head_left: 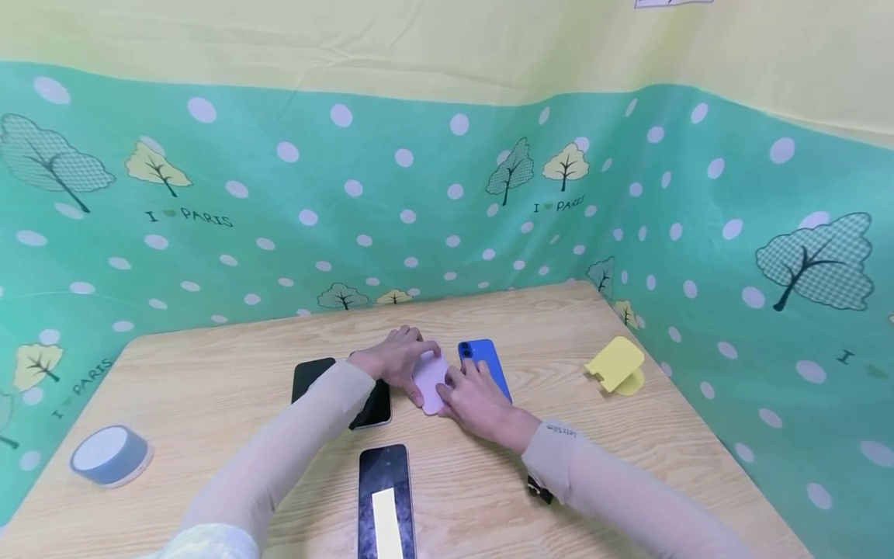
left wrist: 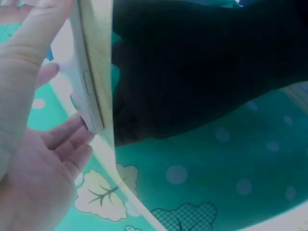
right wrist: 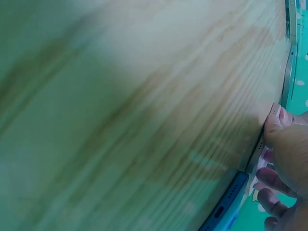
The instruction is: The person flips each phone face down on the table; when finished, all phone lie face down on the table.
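Note:
A lilac phone (head_left: 431,382) lies back up on the wooden table, with both hands at its edges. My left hand (head_left: 400,362) grips its left side, thumb near the lower end and fingers at the upper end; camera lenses show on the phone (left wrist: 79,72) in the left wrist view. At the lower right corner, my right hand (head_left: 480,401) pinches the phone between thumb and fingers, as the right wrist view shows. A blue phone (head_left: 497,371), also back up, lies just beyond the right hand. Beneath the left forearm are black-screened phones (head_left: 377,407), partly covered.
Another phone (head_left: 386,473) lies nearer me, its dark screen reflecting a bright strip. To the right stands a yellow folding stand (head_left: 616,363). A round grey-blue object with a white top (head_left: 112,456) sits at the left. Something small and black (head_left: 539,491) shows beside the right sleeve.

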Action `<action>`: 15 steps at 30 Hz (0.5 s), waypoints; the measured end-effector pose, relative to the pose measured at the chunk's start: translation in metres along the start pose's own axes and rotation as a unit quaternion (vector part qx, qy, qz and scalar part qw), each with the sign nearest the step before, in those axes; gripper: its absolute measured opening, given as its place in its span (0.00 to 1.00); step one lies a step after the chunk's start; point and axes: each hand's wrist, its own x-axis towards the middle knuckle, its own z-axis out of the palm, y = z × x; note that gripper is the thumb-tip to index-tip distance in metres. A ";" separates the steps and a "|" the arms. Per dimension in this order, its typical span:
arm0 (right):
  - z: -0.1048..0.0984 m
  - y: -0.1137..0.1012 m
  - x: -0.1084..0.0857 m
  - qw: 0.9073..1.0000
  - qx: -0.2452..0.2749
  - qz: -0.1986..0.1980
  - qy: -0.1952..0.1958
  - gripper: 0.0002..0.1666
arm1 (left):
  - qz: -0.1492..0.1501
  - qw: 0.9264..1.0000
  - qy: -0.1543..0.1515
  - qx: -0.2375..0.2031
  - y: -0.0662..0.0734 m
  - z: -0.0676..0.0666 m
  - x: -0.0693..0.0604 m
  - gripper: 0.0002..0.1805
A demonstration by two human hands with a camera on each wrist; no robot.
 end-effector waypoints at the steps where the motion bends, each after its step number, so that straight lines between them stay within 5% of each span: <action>1: 0.000 -0.001 0.000 1.000 0.004 -0.001 0.000 0.23 | -0.001 1.000 -0.002 -0.001 0.000 0.000 -0.001 0.54; 15: -0.007 -0.001 0.002 0.999 0.039 -0.011 -0.008 0.25 | -0.004 1.000 -0.017 -0.016 0.005 -0.013 -0.011 0.53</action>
